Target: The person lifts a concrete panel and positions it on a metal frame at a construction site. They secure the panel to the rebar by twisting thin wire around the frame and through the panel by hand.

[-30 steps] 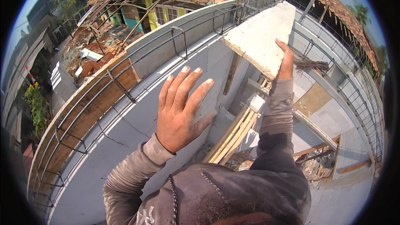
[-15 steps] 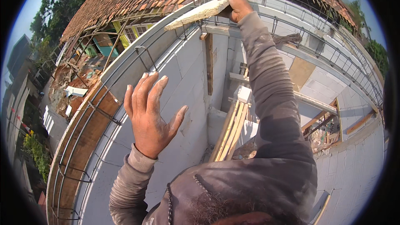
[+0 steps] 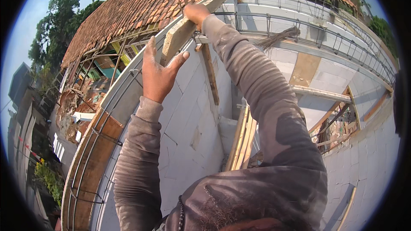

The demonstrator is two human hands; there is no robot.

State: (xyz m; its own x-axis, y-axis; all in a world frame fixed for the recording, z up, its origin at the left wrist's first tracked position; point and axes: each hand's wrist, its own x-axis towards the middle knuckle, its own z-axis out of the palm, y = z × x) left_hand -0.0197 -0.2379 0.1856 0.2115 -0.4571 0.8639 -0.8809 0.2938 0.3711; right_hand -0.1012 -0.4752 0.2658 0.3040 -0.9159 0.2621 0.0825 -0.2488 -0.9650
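A second earlier the pale board (image 3: 177,38) showed me its broad face; by this moment I had it farther left and nearly edge-on — angled along the top of the white block wall (image 3: 184,90), though I couldn't tell whether it rested there. My right hand (image 3: 198,16) was clenched over its upper edge. My left hand (image 3: 160,75) had come up by the near end, fingers released, contact unclear — so both hands were now within reach of it.

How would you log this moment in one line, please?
right hand: gripping pale slab | left hand: open at slab's near end, contact unclear | below: timber lengths
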